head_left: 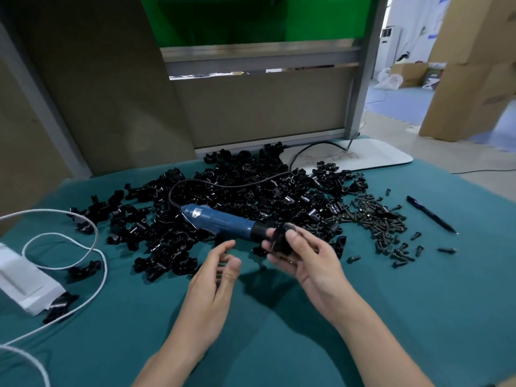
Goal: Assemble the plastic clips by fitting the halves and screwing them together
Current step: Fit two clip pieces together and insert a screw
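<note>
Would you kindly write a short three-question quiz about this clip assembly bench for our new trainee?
1. Which of these does the right hand hold? A) a black clip B) a pair of pliers C) a roll of tape
2. True or false: the blue screwdriver lies on the pile of clip halves, gripped by no hand.
3. Fill in: the loose screws lie between the clip pile and a black ____.
Key: 1 A. 2 True; the left hand holds nothing. 3 pen.
</note>
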`<move>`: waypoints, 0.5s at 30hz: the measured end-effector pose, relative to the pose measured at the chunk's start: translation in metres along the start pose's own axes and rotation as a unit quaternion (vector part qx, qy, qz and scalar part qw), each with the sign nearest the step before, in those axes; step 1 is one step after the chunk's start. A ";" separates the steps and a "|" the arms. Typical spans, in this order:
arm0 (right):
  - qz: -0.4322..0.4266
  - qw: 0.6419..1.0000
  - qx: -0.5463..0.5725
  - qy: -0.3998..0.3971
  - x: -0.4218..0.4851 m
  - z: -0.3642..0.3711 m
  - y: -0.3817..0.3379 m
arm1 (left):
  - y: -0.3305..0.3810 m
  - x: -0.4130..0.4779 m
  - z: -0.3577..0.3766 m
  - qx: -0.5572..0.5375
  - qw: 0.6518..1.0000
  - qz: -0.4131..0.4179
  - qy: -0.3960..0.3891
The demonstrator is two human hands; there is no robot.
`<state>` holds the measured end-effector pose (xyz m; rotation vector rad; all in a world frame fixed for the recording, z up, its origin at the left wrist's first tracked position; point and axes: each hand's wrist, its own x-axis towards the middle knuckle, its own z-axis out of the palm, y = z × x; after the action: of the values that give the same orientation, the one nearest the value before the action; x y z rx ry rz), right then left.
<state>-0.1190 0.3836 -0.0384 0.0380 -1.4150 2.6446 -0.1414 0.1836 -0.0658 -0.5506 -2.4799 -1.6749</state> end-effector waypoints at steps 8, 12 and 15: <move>-0.107 0.941 0.255 0.193 -0.014 -0.085 -0.062 | 0.022 -0.003 0.030 0.263 0.956 0.092 -0.095; -0.104 0.916 0.325 0.209 -0.011 -0.086 -0.059 | 0.035 0.006 0.062 0.318 0.934 0.130 -0.101; -0.085 0.925 0.310 0.203 -0.009 -0.083 -0.057 | 0.041 0.010 0.078 0.300 0.940 0.125 -0.108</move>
<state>-0.0984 0.4829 -0.0385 -0.2886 -0.4029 2.6259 -0.1272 0.2708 -0.0572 -0.9434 -2.7265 -0.7375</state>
